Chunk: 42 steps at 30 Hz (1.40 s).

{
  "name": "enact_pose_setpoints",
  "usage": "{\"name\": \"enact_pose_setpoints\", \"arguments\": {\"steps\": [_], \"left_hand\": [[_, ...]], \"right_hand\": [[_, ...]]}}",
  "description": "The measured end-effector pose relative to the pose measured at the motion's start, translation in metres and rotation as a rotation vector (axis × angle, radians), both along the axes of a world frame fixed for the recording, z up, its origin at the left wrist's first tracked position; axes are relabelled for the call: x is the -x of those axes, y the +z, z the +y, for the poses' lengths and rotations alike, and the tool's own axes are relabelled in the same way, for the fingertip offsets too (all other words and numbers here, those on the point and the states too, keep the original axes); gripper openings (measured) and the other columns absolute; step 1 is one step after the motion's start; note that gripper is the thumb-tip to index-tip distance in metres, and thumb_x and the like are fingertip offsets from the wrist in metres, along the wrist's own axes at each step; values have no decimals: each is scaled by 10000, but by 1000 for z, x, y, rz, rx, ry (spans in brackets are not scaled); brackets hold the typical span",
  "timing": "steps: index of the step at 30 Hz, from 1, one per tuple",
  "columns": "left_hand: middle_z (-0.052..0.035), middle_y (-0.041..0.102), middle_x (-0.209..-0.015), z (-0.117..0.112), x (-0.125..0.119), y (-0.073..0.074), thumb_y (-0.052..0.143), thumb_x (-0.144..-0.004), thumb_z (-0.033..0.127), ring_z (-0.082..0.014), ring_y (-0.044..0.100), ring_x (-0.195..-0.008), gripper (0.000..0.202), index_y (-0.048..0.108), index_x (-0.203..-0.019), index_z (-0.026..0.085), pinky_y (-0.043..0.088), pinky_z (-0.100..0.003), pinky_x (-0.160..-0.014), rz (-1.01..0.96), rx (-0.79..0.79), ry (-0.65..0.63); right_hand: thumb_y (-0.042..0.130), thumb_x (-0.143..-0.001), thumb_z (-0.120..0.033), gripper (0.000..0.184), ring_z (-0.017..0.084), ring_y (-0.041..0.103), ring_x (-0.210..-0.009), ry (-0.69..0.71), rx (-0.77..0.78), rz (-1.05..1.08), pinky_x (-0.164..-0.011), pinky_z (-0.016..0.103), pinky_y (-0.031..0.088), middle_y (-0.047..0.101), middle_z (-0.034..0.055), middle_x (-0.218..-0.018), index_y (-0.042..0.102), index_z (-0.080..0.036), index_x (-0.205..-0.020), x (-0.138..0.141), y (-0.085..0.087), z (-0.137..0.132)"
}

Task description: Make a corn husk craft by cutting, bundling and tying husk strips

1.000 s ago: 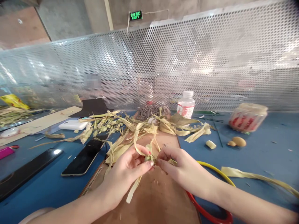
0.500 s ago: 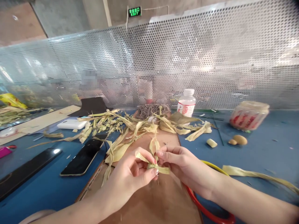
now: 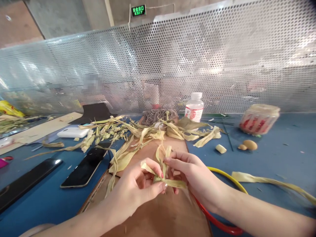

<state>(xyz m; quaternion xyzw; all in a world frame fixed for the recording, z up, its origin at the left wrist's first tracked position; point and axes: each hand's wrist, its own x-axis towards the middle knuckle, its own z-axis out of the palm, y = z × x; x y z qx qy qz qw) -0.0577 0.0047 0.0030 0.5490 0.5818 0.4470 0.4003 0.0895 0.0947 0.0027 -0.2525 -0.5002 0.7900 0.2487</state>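
Above a brown board (image 3: 158, 217), both hands work on a small knot of dried husk strips (image 3: 174, 183). My left hand (image 3: 143, 182) pinches the knot between thumb and fingers, and one strip end sticks up over its forefinger. With thumb and forefinger, my right hand (image 3: 184, 166) grips an upright husk strip (image 3: 166, 161) that rises from the same knot. Another strip points right, below the right hand's fingers. Behind the hands, more loose dried husks (image 3: 125, 159) lie across the far part of the board.
Two dark phones (image 3: 82, 169) lie to the left, near a white case (image 3: 73, 132). Tangled cord (image 3: 158, 116), a white-capped bottle (image 3: 194, 107) and a glass jar (image 3: 259, 119) stand along the back, before a perforated metal screen (image 3: 172, 59). A red and yellow ring (image 3: 214, 221) lies under my right forearm.
My right hand has drawn a strip upright, its end now showing above the fingertips. The strip pointing right shows more length. My left hand keeps its pinch; the whole view has shifted slightly.
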Motion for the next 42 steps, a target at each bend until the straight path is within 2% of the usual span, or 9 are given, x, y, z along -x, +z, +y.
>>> {"name": "enact_pose_setpoints", "arguments": {"steps": [7,10,15,20,23,28,32,37,42], "left_hand": [[-6,652,-714,2,-2,-1,666,-744,252,-138,585,-676,177,496,-764,206,411,-233,-617,-91,46,-54],[1,627,-730,1,-2,-1,654,-762,274,-140,599,-699,160,512,-786,205,434,-245,-664,-130,40,-63],[13,589,-718,1,-2,1,621,-798,283,-132,607,-692,139,519,-768,194,452,-255,-710,-231,48,-25],[2,611,-705,3,0,-2,618,-800,281,-138,609,-700,152,524,-739,178,445,-254,-716,-278,69,90],[7,617,-733,3,0,-1,637,-780,269,-132,610,-702,147,535,-734,174,442,-255,-728,-298,52,151],[7,619,-721,6,1,0,660,-752,261,-124,603,-679,143,557,-724,165,441,-247,-710,-372,49,204],[1,624,-736,8,2,-2,661,-744,256,-130,603,-688,146,547,-728,166,447,-249,-703,-418,63,224],[-3,621,-709,6,3,-4,659,-752,280,-124,600,-677,165,536,-744,171,449,-236,-691,-422,100,244],[-18,636,-762,8,4,-4,649,-752,245,-132,607,-717,134,540,-747,167,468,-239,-706,-501,119,245]], "right_hand": [[576,-782,-280,160,94,500,-459,-27,-7,1,-361,181,390,512,-20,-557,541,-153,-691,0,0,-2],[569,-786,-279,169,97,497,-467,-49,-15,-26,-352,180,379,487,-24,-554,524,-154,-681,1,1,-4],[565,-798,-315,202,99,503,-452,-51,-90,-73,-367,192,379,456,-42,-550,489,-170,-681,2,3,-2],[584,-783,-406,266,100,490,-507,-74,-280,-145,-434,218,440,447,-45,-587,494,-182,-672,2,-3,6],[508,-829,-444,294,96,461,-532,-79,-429,-248,-476,217,406,468,-33,-609,531,-174,-716,1,-7,9],[471,-879,-382,235,101,442,-631,-58,-792,-253,-569,211,364,521,-24,-687,563,-186,-788,-3,-8,6],[469,-894,-335,213,103,454,-627,-5,-951,-222,-581,212,350,559,-20,-697,584,-195,-780,-6,-9,5],[461,-893,-286,223,97,439,-587,7,-959,-243,-549,212,329,560,-20,-661,567,-184,-725,-7,-8,4],[448,-888,-342,262,103,404,-582,37,-908,-310,-537,220,322,530,-24,-635,586,-181,-734,-7,-6,5]]}}
